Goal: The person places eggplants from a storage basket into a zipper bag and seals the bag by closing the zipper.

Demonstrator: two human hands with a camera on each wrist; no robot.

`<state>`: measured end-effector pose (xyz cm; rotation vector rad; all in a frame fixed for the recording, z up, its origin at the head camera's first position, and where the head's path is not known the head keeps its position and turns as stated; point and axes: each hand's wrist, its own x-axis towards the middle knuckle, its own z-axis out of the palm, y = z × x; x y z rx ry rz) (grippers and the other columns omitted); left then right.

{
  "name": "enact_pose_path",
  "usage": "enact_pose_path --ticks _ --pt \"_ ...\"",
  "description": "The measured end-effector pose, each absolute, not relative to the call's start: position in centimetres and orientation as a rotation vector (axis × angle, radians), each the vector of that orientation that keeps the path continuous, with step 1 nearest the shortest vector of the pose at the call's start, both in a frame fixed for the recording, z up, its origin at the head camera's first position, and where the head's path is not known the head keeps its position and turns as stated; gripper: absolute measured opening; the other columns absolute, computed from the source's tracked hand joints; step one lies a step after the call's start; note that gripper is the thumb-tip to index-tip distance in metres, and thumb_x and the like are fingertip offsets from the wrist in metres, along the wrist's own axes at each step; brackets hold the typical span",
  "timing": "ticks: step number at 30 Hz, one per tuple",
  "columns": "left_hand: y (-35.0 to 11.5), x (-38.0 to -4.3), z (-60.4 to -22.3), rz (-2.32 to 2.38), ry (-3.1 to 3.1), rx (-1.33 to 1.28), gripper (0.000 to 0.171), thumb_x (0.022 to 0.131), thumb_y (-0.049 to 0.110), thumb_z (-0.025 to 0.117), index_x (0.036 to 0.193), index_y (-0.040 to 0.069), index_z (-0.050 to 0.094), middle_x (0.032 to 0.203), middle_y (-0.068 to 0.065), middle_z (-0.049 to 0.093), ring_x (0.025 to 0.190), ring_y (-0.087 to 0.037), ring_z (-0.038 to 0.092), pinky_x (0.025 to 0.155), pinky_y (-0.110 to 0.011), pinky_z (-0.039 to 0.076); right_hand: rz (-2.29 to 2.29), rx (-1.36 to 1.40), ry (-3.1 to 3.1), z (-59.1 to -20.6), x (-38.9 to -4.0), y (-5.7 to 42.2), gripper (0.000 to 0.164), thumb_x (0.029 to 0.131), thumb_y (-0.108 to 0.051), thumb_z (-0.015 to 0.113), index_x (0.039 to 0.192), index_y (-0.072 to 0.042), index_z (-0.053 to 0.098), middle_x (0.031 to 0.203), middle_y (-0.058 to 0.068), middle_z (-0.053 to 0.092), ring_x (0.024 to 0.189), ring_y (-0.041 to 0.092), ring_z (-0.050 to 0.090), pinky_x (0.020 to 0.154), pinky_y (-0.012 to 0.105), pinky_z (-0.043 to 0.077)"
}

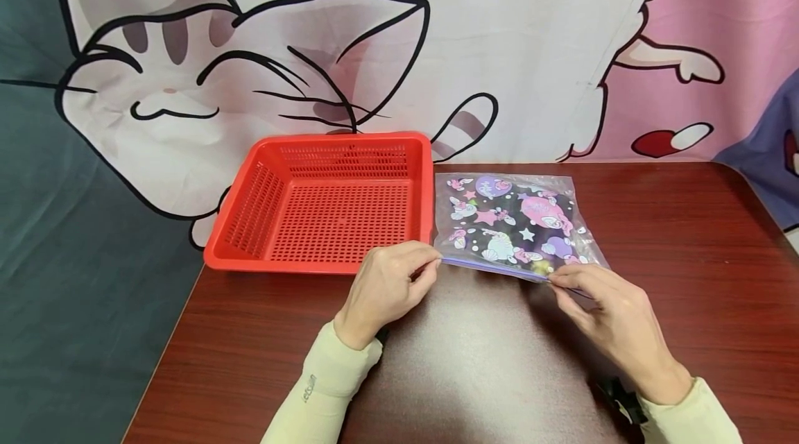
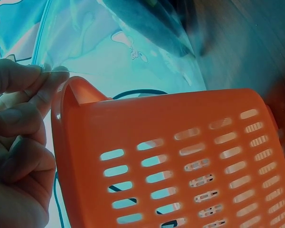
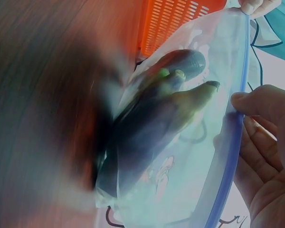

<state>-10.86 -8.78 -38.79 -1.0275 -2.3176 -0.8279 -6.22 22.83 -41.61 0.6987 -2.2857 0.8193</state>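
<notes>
A clear zip bag [image 1: 462,260] printed with pink and purple cartoon figures lies at the back of the table, its purple zip strip [image 1: 499,268] towards me. My left hand [image 1: 390,284] pinches the strip's left end, close to the basket's front right corner. Farther right along the strip, my right hand [image 1: 614,316] pinches it between thumb and fingers. Several long dark things [image 3: 152,128], some with greenish or pale ends, show inside the bag in the right wrist view; their exact kind is unclear.
A red perforated plastic basket [image 1: 250,266] stands directly left of the bag, with nothing seen inside. The table [image 1: 674,236] is dark reddish wood. Behind it hangs a cloth [image 1: 530,48] with cartoon drawings.
</notes>
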Motion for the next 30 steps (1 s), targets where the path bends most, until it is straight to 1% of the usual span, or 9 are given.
enact_pose_path --ticks 4,9,18,23,30 --pt "-8.8 -10.9 -38.8 -0.83 -2.32 -1.027 0.011 0.088 0.007 0.066 0.089 0.009 0.077 0.09 0.001 0.074 0.082 -0.009 0.07 0.071 -0.025 0.056 0.82 0.696 -2.275 -41.6 -6.3 22.9 0.05 0.101 -0.05 0.051 0.089 -0.008 0.076 0.091 0.003 0.073 0.09 0.004 0.062 0.093 0.004 0.035" --pt "-8.8 -10.9 -38.7 -0.824 -2.316 -1.03 0.01 0.088 0.008 0.067 0.089 0.009 0.077 0.09 0.001 0.074 0.082 -0.009 0.07 0.071 -0.024 0.056 0.819 0.689 -2.295 -41.5 -6.1 23.1 0.049 0.101 -0.05 0.051 0.09 -0.009 0.076 0.091 0.003 0.072 0.092 0.0 0.06 0.093 0.004 0.035" --pt "-8.9 -10.9 -38.8 -0.822 -2.293 -1.036 0.009 0.087 0.007 0.068 0.088 0.009 0.077 0.089 0.001 0.074 0.079 -0.008 0.071 0.068 -0.024 0.056 0.805 0.665 -2.307 -41.8 -5.9 23.6 0.049 0.101 -0.05 0.051 0.091 -0.009 0.076 0.092 0.003 0.073 0.093 0.0 0.06 0.092 0.003 0.035" --pt "-8.9 -10.9 -38.9 -0.83 -2.293 -1.043 0.01 0.088 0.007 0.067 0.088 0.01 0.076 0.089 0.002 0.074 0.079 -0.008 0.07 0.068 -0.023 0.055 0.807 0.663 -2.301 -41.8 -5.8 23.8 0.05 0.1 -0.051 0.051 0.09 -0.009 0.076 0.092 0.003 0.073 0.093 -0.001 0.06 0.092 0.003 0.035" --pt "-8.9 -10.9 -38.9 -0.84 -2.297 -1.041 0.009 0.088 0.007 0.067 0.088 0.009 0.077 0.089 0.001 0.074 0.079 -0.008 0.07 0.068 -0.023 0.055 0.807 0.66 -2.302 -41.7 -5.9 23.9 0.05 0.1 -0.052 0.052 0.091 -0.01 0.077 0.092 0.003 0.073 0.092 0.0 0.061 0.092 0.003 0.035"
